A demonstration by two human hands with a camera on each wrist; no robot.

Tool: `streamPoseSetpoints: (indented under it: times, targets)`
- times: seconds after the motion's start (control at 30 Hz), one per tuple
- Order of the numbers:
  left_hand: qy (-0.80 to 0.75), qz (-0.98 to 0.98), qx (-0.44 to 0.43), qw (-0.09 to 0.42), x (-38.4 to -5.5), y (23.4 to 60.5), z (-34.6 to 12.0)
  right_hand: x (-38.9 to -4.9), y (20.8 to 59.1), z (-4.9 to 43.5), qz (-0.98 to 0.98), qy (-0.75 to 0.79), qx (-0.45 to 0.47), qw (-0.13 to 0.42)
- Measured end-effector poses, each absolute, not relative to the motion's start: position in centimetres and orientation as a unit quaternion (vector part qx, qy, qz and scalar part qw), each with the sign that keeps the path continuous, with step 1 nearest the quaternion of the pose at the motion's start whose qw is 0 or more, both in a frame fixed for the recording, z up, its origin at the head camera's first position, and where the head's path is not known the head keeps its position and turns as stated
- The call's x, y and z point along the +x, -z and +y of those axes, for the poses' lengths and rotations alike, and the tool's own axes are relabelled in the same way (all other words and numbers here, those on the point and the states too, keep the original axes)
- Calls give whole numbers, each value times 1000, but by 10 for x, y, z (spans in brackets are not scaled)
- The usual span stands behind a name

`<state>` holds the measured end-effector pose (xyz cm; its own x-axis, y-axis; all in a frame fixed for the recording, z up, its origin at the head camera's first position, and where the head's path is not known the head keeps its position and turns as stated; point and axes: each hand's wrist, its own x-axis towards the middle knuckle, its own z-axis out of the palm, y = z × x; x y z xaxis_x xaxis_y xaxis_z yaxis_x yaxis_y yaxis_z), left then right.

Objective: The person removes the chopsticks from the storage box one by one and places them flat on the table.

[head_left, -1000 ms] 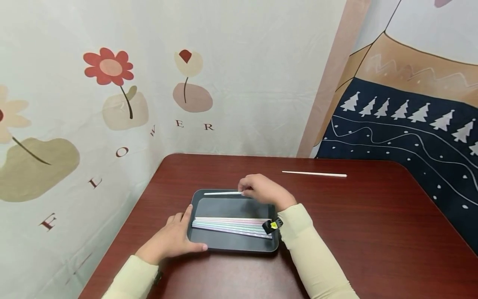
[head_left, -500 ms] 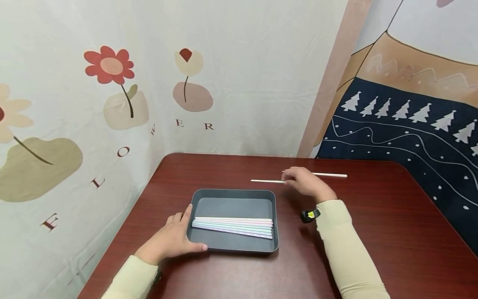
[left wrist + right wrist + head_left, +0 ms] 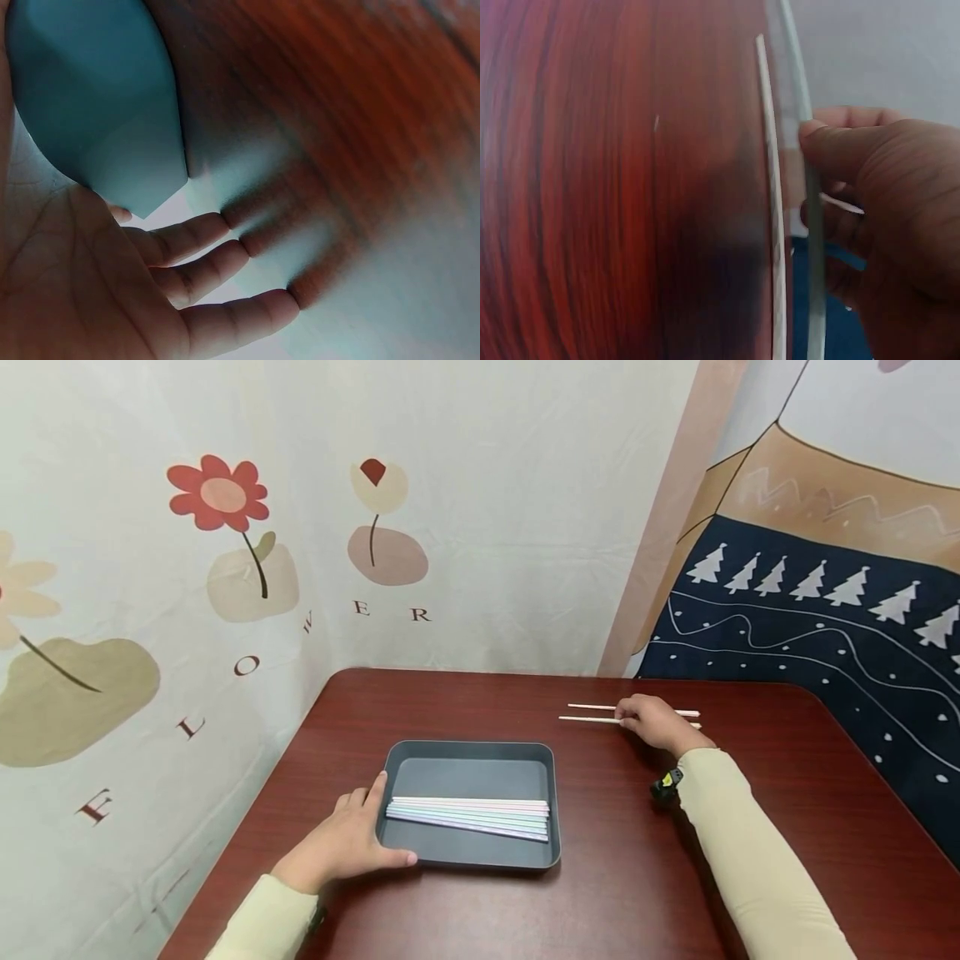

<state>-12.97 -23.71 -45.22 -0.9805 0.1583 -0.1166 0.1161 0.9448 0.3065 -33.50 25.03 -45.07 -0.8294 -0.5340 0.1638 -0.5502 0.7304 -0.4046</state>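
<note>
My right hand (image 3: 654, 723) pinches a pale chopstick (image 3: 587, 719) between thumb and fingers at the table's far right. Just behind it another white chopstick (image 3: 590, 706) lies nearly parallel on the table. In the right wrist view the held chopstick (image 3: 815, 255) looks greenish, with the white chopstick (image 3: 774, 172) alongside and a narrow gap between. My left hand (image 3: 348, 839) rests on the left side of a dark grey tray (image 3: 465, 771), thumb at its front edge, fingers extended. Several pastel chopsticks (image 3: 468, 817) lie side by side in the tray.
The tray stands on a reddish-brown wooden table (image 3: 645, 860). A white curtain (image 3: 510, 527) with printed flowers hangs behind and left of the table. A dark blue cloth (image 3: 795, 618) with white trees hangs at the back right.
My right hand has carried the chopstick from the tray's far edge rightward across the table, to just in front of the white chopstick. The left hand and tray have stayed in place.
</note>
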Motion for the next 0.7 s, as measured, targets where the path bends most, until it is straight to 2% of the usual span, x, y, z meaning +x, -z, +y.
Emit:
streamPoseSetpoints:
  times: [0.2, 0.5, 0.7]
  targets:
    - [-151, 984, 70, 69, -131, 452, -238, -343, 456, 261, -935, -210, 283, 29]
    - [-154, 983, 68, 72, -132, 452, -238, -345, 464, 266, -941, -206, 267, -3]
    - [-154, 983, 68, 73, -132, 453, -238, -346, 467, 266, -941, -206, 269, -5]
